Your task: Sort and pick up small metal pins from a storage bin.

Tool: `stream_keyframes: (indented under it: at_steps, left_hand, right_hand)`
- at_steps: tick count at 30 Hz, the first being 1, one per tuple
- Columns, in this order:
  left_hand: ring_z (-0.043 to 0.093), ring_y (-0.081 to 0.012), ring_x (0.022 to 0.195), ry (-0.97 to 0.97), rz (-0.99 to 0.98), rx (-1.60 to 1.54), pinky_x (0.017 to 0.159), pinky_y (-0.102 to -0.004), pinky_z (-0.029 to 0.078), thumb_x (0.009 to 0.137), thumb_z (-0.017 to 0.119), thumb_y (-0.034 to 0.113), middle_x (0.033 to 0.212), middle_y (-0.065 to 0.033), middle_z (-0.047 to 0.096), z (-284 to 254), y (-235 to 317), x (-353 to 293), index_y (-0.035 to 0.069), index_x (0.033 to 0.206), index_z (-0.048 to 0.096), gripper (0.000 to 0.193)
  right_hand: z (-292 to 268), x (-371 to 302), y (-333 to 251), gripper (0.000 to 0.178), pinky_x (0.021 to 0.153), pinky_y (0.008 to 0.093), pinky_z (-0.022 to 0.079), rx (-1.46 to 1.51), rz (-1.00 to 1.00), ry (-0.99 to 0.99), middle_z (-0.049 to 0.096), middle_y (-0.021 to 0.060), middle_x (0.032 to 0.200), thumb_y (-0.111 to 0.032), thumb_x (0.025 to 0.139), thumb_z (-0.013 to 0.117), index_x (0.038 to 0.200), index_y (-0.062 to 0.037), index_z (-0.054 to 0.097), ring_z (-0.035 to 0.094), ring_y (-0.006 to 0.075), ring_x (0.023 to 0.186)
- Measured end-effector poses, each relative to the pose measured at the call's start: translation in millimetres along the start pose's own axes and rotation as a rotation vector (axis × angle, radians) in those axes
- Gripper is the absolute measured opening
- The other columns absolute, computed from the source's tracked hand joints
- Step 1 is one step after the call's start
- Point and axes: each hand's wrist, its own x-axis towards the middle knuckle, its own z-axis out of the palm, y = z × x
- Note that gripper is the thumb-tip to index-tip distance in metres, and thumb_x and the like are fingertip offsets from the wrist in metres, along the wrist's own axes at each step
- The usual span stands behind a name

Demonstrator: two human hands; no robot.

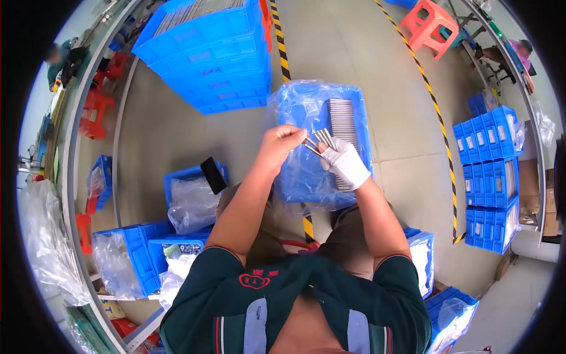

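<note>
My bare left hand [279, 146] is closed in a pinch at the end of a thin metal rod [313, 150], whose other end reaches to the right glove. My right hand [346, 166], in a white glove, is closed around several short metal rods [325, 138] that fan out from its fingers. Both hands are above a blue plastic crate [306, 187] lined with clear plastic film [299, 99]. Inside the crate, along its right side, lies a neat row of similar metal rods [342, 118]. The right hand hides part of this row.
Tall stacked blue crates [218, 76] stand beyond the crate at the left. More crates [492, 177] are stacked at the far right, near a red stool [429, 28]. A dark phone-like slab [213, 175] sits at a crate left of my knee. Yellow-black tape marks the floor.
</note>
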Motion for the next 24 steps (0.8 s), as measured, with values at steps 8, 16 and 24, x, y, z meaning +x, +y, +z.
stream_keyframes:
  at_steps: [8,16,24]
  left_hand:
    - [0.053,-0.0076,0.072,0.109,0.009,-0.063,0.066,-0.0228,0.037,0.08,0.061,0.022,0.077,-0.0021,0.061,2,11,-3,0.003,0.083,0.062,0.019]
    - [0.051,-0.0063,0.07,-0.015,-0.072,-0.066,0.067,-0.0221,0.038,0.08,0.061,0.019,0.076,-0.0026,0.06,-4,2,-2,0.001,0.081,0.062,0.018]
    - [0.049,-0.0068,0.069,-0.076,0.045,0.242,0.064,-0.0213,0.038,0.078,0.062,0.015,0.073,-0.0008,0.058,-2,6,-7,0.0,0.081,0.062,0.015]
  right_hand:
    - [0,3,0,0.019,0.044,0.0205,0.031,0.022,0.026,-0.033,0.046,-0.0015,0.055,-0.019,0.084,0.053,0.074,-0.0036,0.053,0.038,0.0057,0.048]
    - [8,6,4,0.026,0.042,0.0211,0.03,0.07,0.053,-0.087,0.047,0.0002,0.053,-0.027,0.084,0.054,0.072,-0.0041,0.052,0.04,0.0064,0.046]
    - [5,7,10,0.029,0.042,0.0235,0.033,-0.179,0.008,0.009,0.048,0.0007,0.048,-0.024,0.081,0.058,0.064,-0.0016,0.054,0.042,0.007,0.044]
